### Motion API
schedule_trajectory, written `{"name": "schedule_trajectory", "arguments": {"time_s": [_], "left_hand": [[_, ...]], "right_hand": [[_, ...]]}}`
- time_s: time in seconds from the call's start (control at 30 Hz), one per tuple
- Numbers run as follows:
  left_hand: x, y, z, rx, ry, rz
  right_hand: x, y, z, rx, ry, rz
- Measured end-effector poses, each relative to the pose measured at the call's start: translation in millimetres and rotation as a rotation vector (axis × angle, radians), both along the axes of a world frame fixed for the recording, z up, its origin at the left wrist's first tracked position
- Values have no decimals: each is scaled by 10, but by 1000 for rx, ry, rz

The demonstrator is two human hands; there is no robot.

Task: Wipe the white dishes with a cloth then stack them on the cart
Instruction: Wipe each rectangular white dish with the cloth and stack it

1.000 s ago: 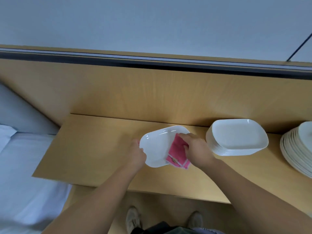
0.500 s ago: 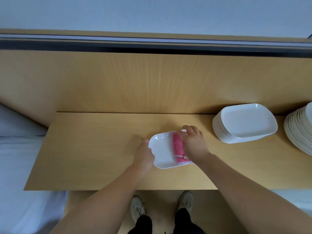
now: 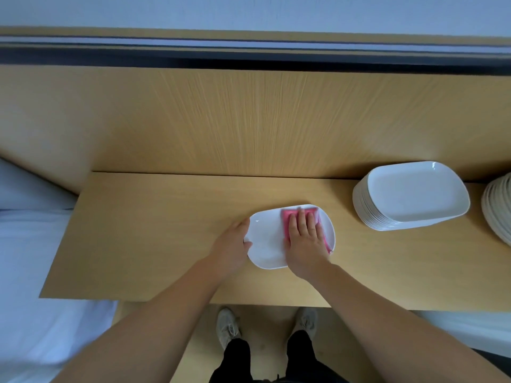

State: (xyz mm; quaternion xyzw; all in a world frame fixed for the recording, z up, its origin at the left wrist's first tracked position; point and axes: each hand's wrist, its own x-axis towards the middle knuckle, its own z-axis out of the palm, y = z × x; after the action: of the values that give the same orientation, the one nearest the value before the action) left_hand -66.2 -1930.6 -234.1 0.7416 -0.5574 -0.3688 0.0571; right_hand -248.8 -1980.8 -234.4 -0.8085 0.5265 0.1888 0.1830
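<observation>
White dish [image 3: 265, 244] flat on wooden tabletop [image 3: 152, 230], left of the dish stack [image 3: 409, 197]. Gripped at left rim by left hand [image 3: 231, 248]; right hand [image 3: 304, 241] flat, fingers straight, pressing pink cloth [image 3: 287, 212] down. Risk: skidding or tipping under hard strokes with slackened grip.

- One loose white dish [image 3: 265, 244] lay apart from the stacks.
- One pink cloth [image 3: 287, 214].
- Two stacks: one rectangular stack [image 3: 414, 194] and one round stack [image 3: 497, 208], which was cut off at the frame edge. The dishes in each were too tightly layered to count.
- Two hands: left hand [image 3: 231, 248], right hand [image 3: 304, 239].
- Two shoes [image 3: 227, 326].
- One counter [image 3: 154, 230].
</observation>
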Motion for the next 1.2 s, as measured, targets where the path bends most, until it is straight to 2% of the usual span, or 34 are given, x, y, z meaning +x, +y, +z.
{"name": "schedule_trajectory", "arguments": {"time_s": [0.23, 0.43, 0.53, 0.73, 0.93, 1.13, 1.2], "left_hand": [[117, 15, -42, -31, 32, -69], [257, -6, 76, -25, 113, -225], [218, -9, 94, -90, 111, -193], [259, -38, 29, -86, -75, -264], [306, -25, -28, -111, -166, -396], [394, -86, 23, -163, -177, -436], [408, -85, 23, -155, -196, -445]], "right_hand": [[176, 40, -54, -4, -47, 94], [314, 63, -58, 38, -109, 269], [324, 77, -51, 61, -128, 340], [169, 128, -66, 92, -127, 584], [152, 104, -154, 51, -122, 592], [-153, 159, -186, 8, -214, 686], [-251, 133, -112, 61, -227, 689]]}}
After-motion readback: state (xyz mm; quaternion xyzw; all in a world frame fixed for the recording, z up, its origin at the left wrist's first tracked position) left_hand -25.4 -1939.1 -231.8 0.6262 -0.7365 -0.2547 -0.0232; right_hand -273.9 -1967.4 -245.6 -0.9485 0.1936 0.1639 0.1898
